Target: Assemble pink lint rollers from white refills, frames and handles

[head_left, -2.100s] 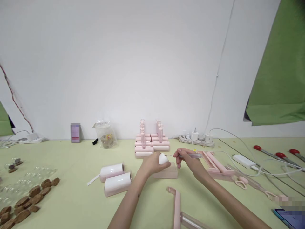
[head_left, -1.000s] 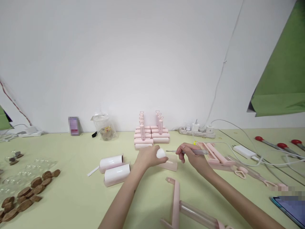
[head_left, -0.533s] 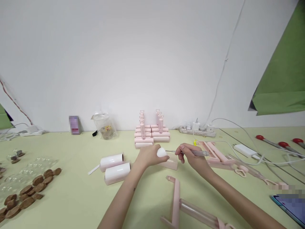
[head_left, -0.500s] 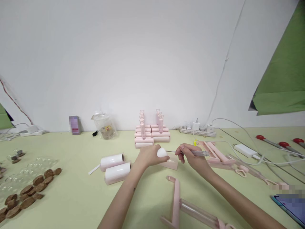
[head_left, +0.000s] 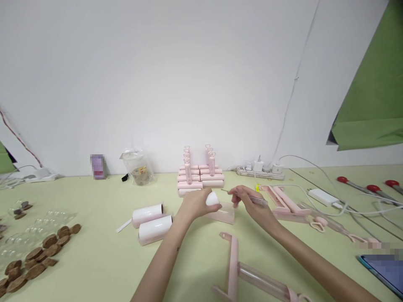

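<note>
My left hand (head_left: pixel 194 204) is closed around a white roll (head_left: pixel 212 199), one rounded end of which shows between thumb and fingers. Directly behind and below it, a translucent pink cover (head_left: pixel 224 214) lies on the table, partly hidden by that hand. To the right, my right hand (head_left: pixel 246 199) grips a slim tool (head_left: pixel 260 201) with a clear handle and a thin metal shaft. Its tip points left and stands apart from the roll. Nearer to me lie a pink roller handle (head_left: pixel 233 264) and a clear tube (head_left: pixel 262 277).
Two white rolls (head_left: pixel 155 229) lie left of my left arm. Stacked pink rollers (head_left: pixel 212 183) stand by the wall. Pink handle parts (head_left: pixel 291 203), cables and a white charger (head_left: pixel 324 197) are at right, a phone (head_left: pixel 382 270) at lower right. Brown discs (head_left: pixel 34 253) lie at far left.
The tool's tip, which was at the white roll, has come away from it, slightly up. My left hand has shifted a little left, and the roll is turned slightly.
</note>
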Motion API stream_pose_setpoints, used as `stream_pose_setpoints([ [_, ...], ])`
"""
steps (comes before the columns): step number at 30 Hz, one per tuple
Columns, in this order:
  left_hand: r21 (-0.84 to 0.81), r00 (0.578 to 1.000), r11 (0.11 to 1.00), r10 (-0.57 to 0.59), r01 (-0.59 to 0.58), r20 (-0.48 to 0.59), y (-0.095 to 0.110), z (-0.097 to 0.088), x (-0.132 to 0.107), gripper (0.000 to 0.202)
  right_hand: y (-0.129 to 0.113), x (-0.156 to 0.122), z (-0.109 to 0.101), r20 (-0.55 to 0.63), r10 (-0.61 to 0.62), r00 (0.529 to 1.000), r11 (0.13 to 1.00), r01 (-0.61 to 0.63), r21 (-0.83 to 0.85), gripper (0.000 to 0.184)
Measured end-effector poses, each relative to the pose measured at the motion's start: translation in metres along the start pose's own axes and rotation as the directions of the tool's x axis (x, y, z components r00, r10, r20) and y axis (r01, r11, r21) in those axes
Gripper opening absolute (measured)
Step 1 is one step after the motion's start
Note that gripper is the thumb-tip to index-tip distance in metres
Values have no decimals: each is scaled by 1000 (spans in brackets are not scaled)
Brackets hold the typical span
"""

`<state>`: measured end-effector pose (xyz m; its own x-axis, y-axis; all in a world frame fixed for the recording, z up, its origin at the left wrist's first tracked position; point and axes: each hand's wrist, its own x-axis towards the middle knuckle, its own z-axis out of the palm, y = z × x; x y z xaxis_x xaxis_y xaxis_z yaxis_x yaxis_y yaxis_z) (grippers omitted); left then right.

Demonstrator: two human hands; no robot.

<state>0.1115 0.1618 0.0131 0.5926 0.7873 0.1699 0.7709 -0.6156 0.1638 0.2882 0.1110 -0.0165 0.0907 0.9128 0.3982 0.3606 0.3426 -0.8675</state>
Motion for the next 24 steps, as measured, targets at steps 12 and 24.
stream_pose_setpoints([
  [12,45,983,985,167,-164,-82,11,4,1,31,-7,3,7,78,5,997,987,-17,158,24],
  [24,172,955,948,285,-268,-85,5,14,6,29,-2,1,13,121,-14,993,984,-9,181,18],
])
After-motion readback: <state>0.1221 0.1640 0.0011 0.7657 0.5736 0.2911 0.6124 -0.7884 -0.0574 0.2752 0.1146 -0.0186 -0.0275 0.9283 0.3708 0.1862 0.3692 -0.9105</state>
